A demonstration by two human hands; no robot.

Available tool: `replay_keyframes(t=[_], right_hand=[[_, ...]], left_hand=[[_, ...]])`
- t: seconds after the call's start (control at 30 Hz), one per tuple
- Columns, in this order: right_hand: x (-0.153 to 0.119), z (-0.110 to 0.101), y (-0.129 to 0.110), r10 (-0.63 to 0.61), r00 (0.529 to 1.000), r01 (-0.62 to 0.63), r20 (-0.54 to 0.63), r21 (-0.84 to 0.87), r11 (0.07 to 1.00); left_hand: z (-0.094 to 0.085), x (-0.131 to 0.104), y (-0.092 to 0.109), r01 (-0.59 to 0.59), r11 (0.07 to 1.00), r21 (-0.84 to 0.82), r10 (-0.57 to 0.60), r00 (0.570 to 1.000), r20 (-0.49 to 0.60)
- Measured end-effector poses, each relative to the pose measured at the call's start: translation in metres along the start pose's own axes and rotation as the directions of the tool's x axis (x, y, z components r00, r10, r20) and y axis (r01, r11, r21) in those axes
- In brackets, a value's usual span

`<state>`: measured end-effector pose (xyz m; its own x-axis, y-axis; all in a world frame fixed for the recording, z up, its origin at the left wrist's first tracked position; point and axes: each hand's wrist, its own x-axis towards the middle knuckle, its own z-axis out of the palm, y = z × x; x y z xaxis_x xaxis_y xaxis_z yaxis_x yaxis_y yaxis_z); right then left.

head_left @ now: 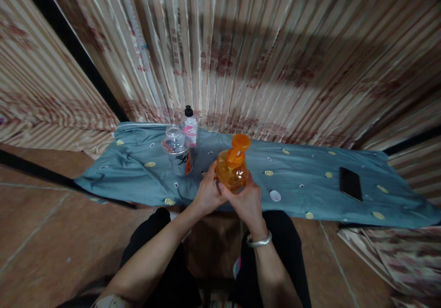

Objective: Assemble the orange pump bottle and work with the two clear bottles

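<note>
An orange see-through bottle (230,173) with a flip-open orange cap (240,143) is held between both hands, just above the near edge of the cloth-covered table. My left hand (211,193) wraps its left side, and my right hand (245,201) wraps its right side, the thumbs close together in front. The cap's round lid stands up, away from the bottle's neck. To the left of my hands stands a clear, wide-mouthed plastic bottle (177,154) with black and orange print. Just behind it is a small clear bottle (190,131) with a black top and pink-white label.
Blue-grey patterned cloth (292,174) covers the narrow table. A dark phone (350,184) lies on its right part, and a white round lid-like disc (275,196) shows near the front edge. Striped curtains (255,59) hang behind. Black poles (86,73) frame the left side.
</note>
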<state>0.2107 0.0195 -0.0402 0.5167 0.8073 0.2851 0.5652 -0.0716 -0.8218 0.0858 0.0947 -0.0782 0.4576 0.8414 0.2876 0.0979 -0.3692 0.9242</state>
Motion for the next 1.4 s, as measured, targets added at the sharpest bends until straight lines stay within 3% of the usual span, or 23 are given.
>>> replay_keyframes(t=[0.2, 0.4, 0.63, 0.8, 1.0, 1.17, 1.4], right_hand=[[0.04, -0.033, 0.031, 0.05, 0.995, -0.061, 0.081, 0.137, 0.989], [0.081, -0.057, 0.059, 0.114, 0.98, -0.163, 0.161, 0.337, 0.927], [0.131, -0.077, 0.09, 0.116, 0.972, -0.188, 0.202, 0.383, 0.904], [0.163, -0.085, 0.111, 0.119, 0.951, -0.216, 0.285, 0.34, 0.915], [0.179, -0.097, 0.117, 0.108, 0.897, -0.24, 0.429, 0.266, 0.934], [0.183, -0.123, 0.121, 0.165, 0.822, -0.288, 0.545, 0.148, 0.946], [0.2, -0.143, 0.123, 0.201, 0.844, -0.321, 0.497, 0.168, 0.932]], left_hand=[[0.017, 0.011, -0.011, 0.009, 0.999, -0.054, -0.005, 0.997, 0.075], [0.05, 0.031, -0.033, 0.057, 0.992, -0.115, -0.043, 0.991, 0.125], [0.098, 0.055, -0.055, 0.083, 0.97, -0.226, -0.043, 0.983, 0.177], [0.131, 0.071, -0.072, 0.174, 0.941, -0.289, -0.117, 0.972, 0.206], [0.155, 0.078, -0.079, 0.19, 0.919, -0.345, -0.119, 0.969, 0.216], [0.167, 0.075, -0.082, 0.172, 0.919, -0.354, -0.1, 0.972, 0.214], [0.183, 0.081, -0.084, 0.125, 0.929, -0.347, -0.052, 0.976, 0.212]])
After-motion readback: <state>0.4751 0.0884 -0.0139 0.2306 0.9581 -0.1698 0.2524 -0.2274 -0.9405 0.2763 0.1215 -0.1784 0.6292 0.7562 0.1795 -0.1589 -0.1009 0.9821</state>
